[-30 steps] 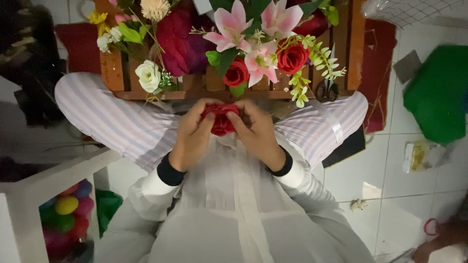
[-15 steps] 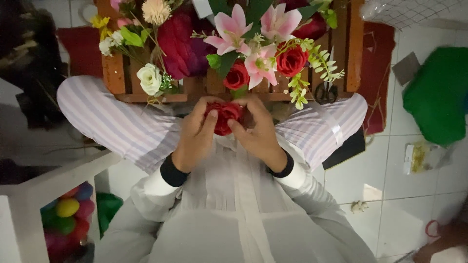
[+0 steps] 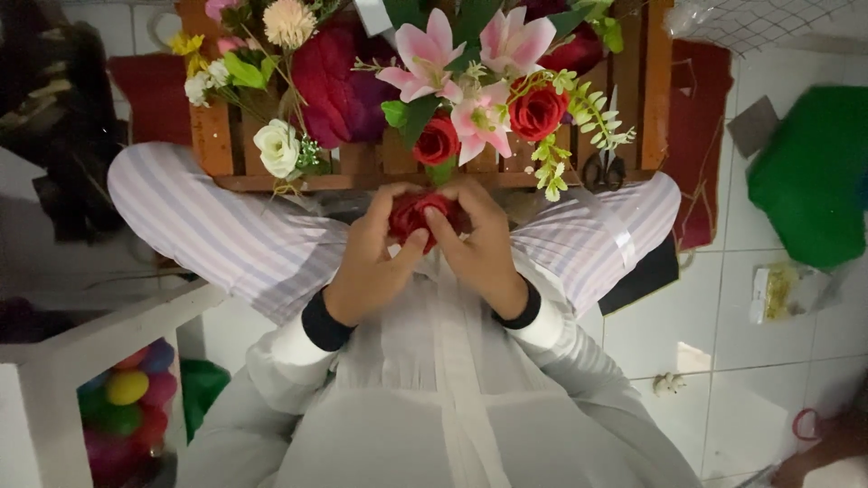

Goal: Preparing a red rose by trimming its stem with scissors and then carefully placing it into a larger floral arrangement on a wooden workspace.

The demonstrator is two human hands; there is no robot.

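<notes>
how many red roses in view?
3: one red fabric rose held between left hand and right hand; two in the wooden crate, at and. Others may be hidden.

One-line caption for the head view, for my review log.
Both hands, left hand and right hand, cup a red rose below a wooden crate of flowers.

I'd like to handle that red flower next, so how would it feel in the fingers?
The red flower, cupped between left hand and right hand, looks soft, probably light. Its layered petals would likely crush if squeezed.
</notes>
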